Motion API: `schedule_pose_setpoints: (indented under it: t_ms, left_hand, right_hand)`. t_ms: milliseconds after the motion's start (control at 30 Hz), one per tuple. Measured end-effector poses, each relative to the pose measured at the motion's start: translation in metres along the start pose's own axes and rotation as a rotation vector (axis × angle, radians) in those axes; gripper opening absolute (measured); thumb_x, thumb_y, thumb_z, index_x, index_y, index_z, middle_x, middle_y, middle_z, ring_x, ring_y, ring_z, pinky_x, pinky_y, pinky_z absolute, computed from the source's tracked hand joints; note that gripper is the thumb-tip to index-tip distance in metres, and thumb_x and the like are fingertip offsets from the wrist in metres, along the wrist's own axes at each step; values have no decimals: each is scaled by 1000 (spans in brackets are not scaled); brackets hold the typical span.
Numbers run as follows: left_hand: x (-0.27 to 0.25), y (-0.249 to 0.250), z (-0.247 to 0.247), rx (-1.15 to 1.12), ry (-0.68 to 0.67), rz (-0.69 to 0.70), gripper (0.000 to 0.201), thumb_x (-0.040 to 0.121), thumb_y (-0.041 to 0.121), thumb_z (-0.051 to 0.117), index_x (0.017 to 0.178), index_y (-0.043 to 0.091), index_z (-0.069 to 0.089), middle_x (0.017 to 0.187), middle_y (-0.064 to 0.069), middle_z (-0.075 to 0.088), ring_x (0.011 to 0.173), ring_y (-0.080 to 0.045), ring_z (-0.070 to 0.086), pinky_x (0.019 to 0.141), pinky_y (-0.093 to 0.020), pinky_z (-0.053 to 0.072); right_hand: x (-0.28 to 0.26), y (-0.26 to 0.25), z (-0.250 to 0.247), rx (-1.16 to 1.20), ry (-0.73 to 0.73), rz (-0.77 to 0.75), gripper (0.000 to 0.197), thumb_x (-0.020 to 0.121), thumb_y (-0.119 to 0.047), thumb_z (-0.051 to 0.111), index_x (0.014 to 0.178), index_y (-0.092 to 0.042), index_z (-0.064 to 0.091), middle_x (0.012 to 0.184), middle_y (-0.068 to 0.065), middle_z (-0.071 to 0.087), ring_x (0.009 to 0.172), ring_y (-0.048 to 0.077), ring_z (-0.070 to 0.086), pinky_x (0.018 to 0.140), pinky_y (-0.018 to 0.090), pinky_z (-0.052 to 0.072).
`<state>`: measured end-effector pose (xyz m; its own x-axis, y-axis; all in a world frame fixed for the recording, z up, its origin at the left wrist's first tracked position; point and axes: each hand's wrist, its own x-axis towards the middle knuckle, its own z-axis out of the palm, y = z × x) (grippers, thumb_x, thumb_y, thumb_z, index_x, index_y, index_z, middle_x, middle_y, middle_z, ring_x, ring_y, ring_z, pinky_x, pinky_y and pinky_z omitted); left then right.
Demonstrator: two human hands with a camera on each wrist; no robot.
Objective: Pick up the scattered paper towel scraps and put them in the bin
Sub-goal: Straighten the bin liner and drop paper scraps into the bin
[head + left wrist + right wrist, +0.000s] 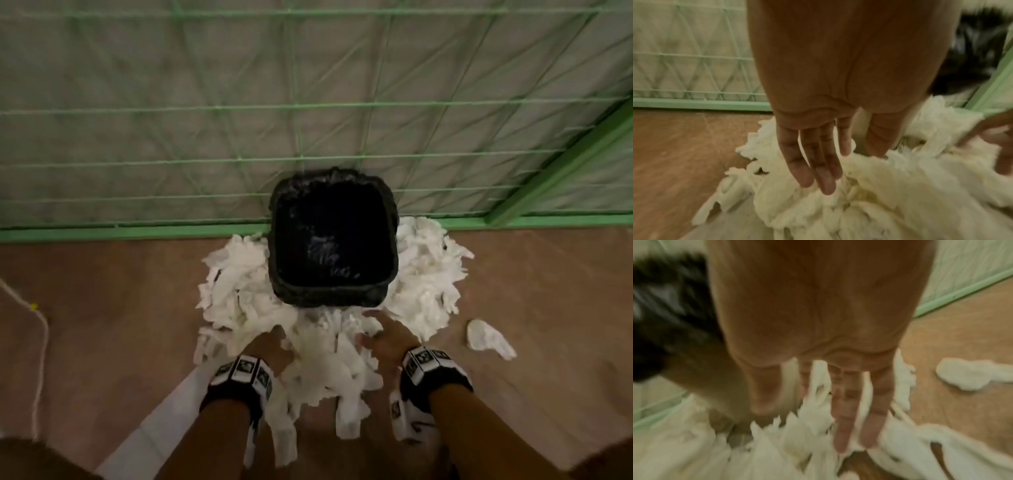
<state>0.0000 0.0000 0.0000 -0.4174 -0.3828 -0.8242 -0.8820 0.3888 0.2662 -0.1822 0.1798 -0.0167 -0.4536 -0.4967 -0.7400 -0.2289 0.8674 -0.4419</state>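
Black square bag-lined bin (332, 240) ringed by white torn paper towel scraps (236, 281); no legible writing. In front of bin, left hand (270, 346) and right hand (387, 337) lay spread wide on scraps.

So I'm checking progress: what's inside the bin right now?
The bin shows only its crinkled black liner, shiny at the bottom; no white scraps are visible inside. The scraps lie around it on the floor. Its dark corners can't be made out.

Left hand (830, 113) palm-side, fingers (826, 183) straight and together, tips touching the heap of white paper towel scraps (890, 194) on the brown floor (674, 154). Green wire fence (690, 65) behind, black bin (972, 56) upper right, blurred. Another hand (1001, 142) at right edge.
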Motion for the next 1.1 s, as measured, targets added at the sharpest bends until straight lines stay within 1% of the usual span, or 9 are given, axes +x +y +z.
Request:
schedule_pose_setpoints:
  t_ms: [100, 200, 333, 567, 667, 767, 867, 967, 1100]
  left_hand:
    - [32, 0, 28, -149, 68, 44, 75, 79, 53, 64, 135, 14, 33, 135, -11, 52, 121, -31, 54, 97, -38, 46]
    - [48, 3, 57, -126, 113, 104, 78, 71, 55, 71, 129, 15, 39, 127, -10, 56, 117, -31, 55, 98, -43, 47]
    - [54, -1, 75, -48, 238, 203, 30, 84, 26, 63, 109, 9, 57, 112, -13, 64, 108, -31, 59, 93, -38, 48]
    - [47, -13, 53, -205, 308, 217, 37, 96, 30, 48, 115, 1, 62, 125, -18, 60, 117, -34, 55, 104, -39, 41]
    - [39, -16, 41, -354, 385, 244, 29, 94, 24, 50, 72, 5, 57, 86, -15, 55, 87, -31, 56, 83, -36, 44]
    - [22, -20, 33, -625, 425, 299, 40, 87, 13, 57, 53, 15, 38, 58, -3, 37, 61, -18, 41, 65, -28, 34]
    - [14, -24, 27, -690, 504, 340, 40, 82, 1, 58, 57, 17, 30, 57, 0, 28, 53, -15, 30, 55, -27, 29]
    - [11, -23, 26, -658, 651, 326, 20, 88, -2, 44, 77, 14, 43, 68, 0, 43, 58, -18, 40, 60, -28, 36]
    - [8, -21, 17, -710, 579, 249, 17, 93, 17, 43, 91, 14, 60, 90, -12, 63, 72, -29, 58, 71, -31, 46]
  right_hand:
    - [21, -1, 36, 12, 49, -104, 62, 79, -61, 61, 134, -48, 36, 114, 6, 40, 97, 30, 55, 94, 36, 45]
    - [33, -1, 65, -93, 51, -152, 40, 85, -43, 59, 123, -37, 51, 114, 7, 48, 100, 29, 57, 94, 35, 46]
    - [37, -2, 72, -119, 125, -189, 15, 81, -7, 49, 85, -20, 55, 98, 12, 64, 97, 32, 59, 79, 33, 44]
    - [26, -14, 52, 199, 286, -62, 24, 92, -18, 43, 104, -6, 60, 103, 14, 62, 106, 33, 58, 81, 32, 42]
    - [21, -17, 40, 338, 319, -35, 33, 93, -28, 44, 108, -6, 64, 119, 17, 62, 112, 34, 54, 99, 43, 43]
    - [13, -16, 30, 325, 324, -57, 35, 90, -31, 52, 69, -4, 55, 72, 15, 56, 76, 30, 54, 75, 42, 46]
    - [7, -13, 18, 330, 304, -71, 31, 92, -32, 54, 70, -9, 54, 72, 6, 54, 76, 26, 54, 73, 39, 44]
    - [1, -9, 6, 393, 302, -52, 24, 91, -10, 51, 67, -8, 51, 82, 16, 63, 79, 29, 58, 72, 43, 52]
    - [-8, -9, -13, 292, 275, 26, 11, 94, -12, 48, 85, -6, 52, 85, 9, 55, 82, 26, 56, 66, 29, 46]
